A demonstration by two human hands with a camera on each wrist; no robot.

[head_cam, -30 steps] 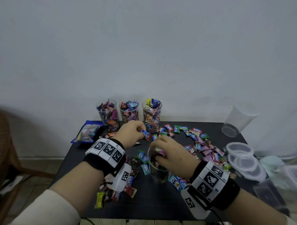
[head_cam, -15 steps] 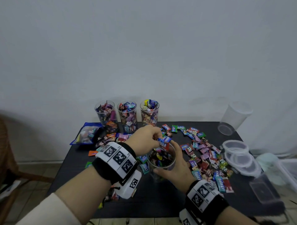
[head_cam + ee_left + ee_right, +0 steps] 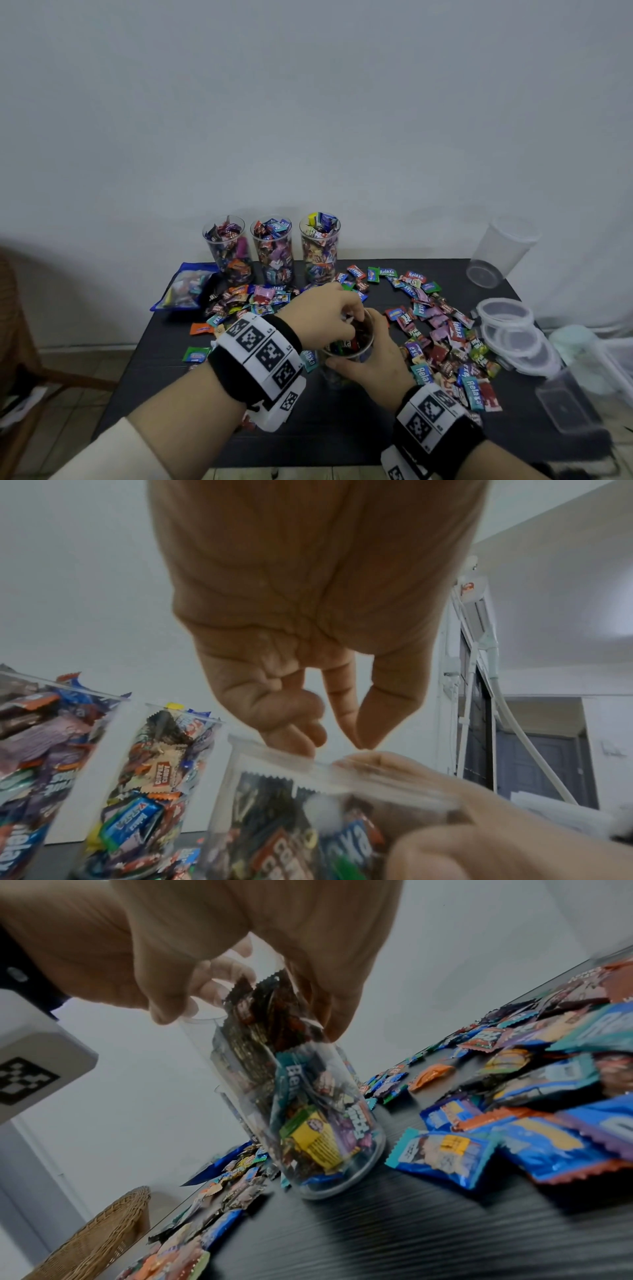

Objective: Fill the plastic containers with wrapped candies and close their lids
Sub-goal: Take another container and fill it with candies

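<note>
1. A clear plastic container point(image 3: 347, 346) stands upright on the black table point(image 3: 329, 428), just below centre of the head view, long axis vertical and open mouth upward, nearly full of wrapped candies.
2. The right hand point(image 3: 371, 363) wraps its fingers around the container's side.
3. The left hand point(image 3: 325, 313) hangs over the mouth, fingertips point(image 3: 363, 737) bunched and pointing down into it; whether they pinch a candy cannot be told.
4. Three filled containers point(image 3: 272, 250) stand upright in a row, at the table's far edge.
5. Loose candies point(image 3: 442, 329) spread right of centre; lids point(image 3: 507, 313) lie at the right edge.
</note>
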